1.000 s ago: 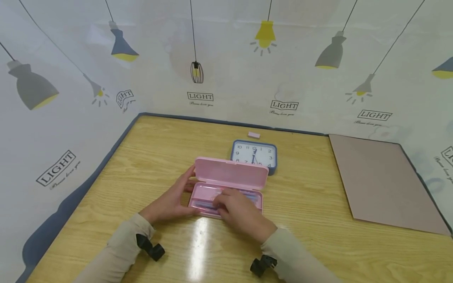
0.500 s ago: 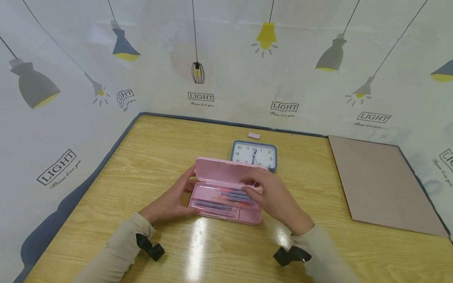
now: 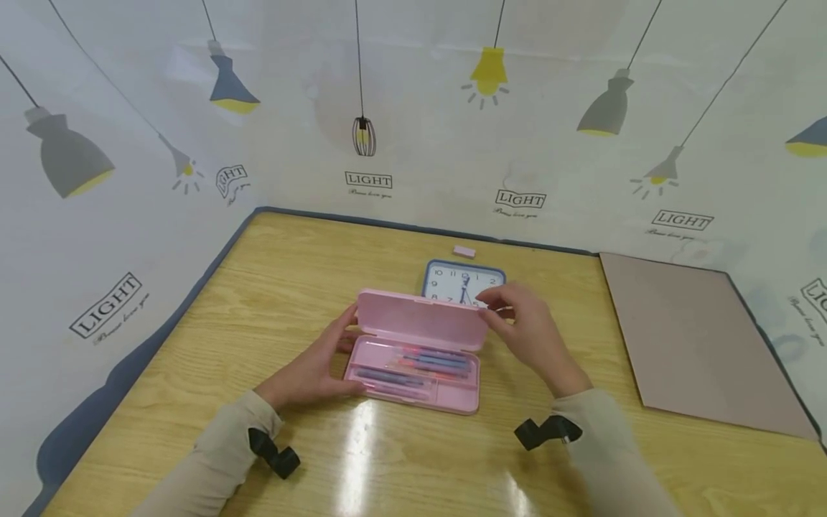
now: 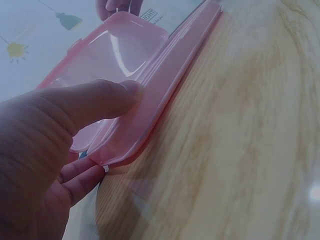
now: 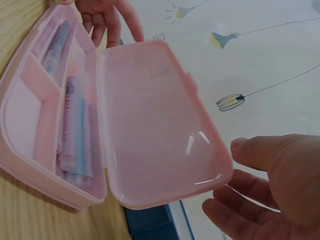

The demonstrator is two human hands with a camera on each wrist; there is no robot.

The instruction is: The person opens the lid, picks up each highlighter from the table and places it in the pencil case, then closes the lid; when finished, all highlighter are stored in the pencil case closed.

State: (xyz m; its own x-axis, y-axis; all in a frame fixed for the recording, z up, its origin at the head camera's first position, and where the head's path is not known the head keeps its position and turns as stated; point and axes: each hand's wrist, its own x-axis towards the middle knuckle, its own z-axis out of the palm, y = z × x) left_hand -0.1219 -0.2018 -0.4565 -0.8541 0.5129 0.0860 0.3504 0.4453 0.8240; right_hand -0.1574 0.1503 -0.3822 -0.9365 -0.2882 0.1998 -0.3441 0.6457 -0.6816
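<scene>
A pink pencil case (image 3: 457, 399) lies on the table with its lid (image 3: 420, 321) raised. Several pens and markers (image 5: 72, 122) fill its rear compartment, and more pens (image 3: 390, 378) lie in the front left one. My left hand (image 3: 311, 368) grips the case's left end, thumb on the front wall and fingers round the end and behind. At the lid's upper right corner is my right hand (image 3: 535, 336), its thumb and curled fingers about the edge. In the right wrist view the right hand's fingertips (image 5: 217, 192) are at that corner, partly beyond the lid.
Directly behind the lid lies a blue-framed clock (image 3: 446, 278), partly covered by it. A small pink eraser-like block (image 3: 464, 252) is farther back. A large flat brownish-pink board (image 3: 701, 345) lies at the right. Patterned white sheeting (image 3: 426, 143) borders the table (image 3: 258, 287).
My right hand has left the pens inside the case and moved up and right to the lid's corner. The left hand has kept its hold on the case.
</scene>
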